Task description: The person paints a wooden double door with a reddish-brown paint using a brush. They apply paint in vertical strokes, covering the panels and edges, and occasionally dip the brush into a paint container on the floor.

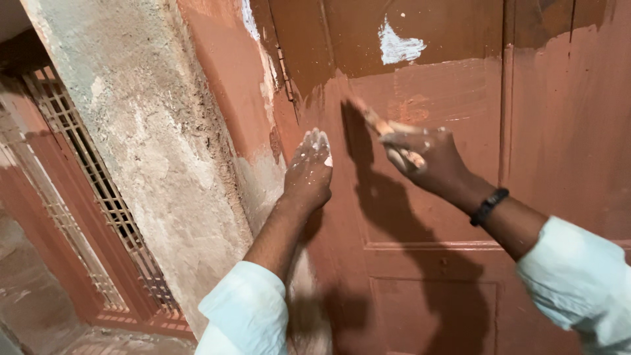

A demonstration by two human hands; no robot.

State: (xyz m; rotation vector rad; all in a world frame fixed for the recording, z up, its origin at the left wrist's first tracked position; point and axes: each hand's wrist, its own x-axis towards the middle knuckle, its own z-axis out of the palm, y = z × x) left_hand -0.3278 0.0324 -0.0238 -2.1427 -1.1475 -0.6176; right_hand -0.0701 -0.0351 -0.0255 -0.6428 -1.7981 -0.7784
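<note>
— Reddish-brown paint covers most of the wooden door (427,217); where's the work happening?

— At the panel's upper part. The right hand (430,161) is closed round a paintbrush (384,131), fingers pressed together on the handle. The brush's long axis runs from the fist up toward eleven o'clock, its tip touching or nearly touching the door; I cannot tell which.

— And the other hand?

— The left hand (310,172) holds nothing. Its fingers are together, flat or nearly flat against the door near the jamb, at about nine o'clock from the brush, close but apart from it. It is dusted with white.

— Which hand is nearer the unpainted part?

— The right, through the brush. A darker, unpainted band (407,26) with a white patch (399,47) lies at twelve o'clock from the tip.

— Edges?

— A rough plaster pillar (151,151) stands at nine o'clock beyond the left hand, a metal grille (85,171) farther that way. A raised moulding (506,98) runs upright at three o'clock. Open panel lies at six o'clock, under both sleeves.
</note>
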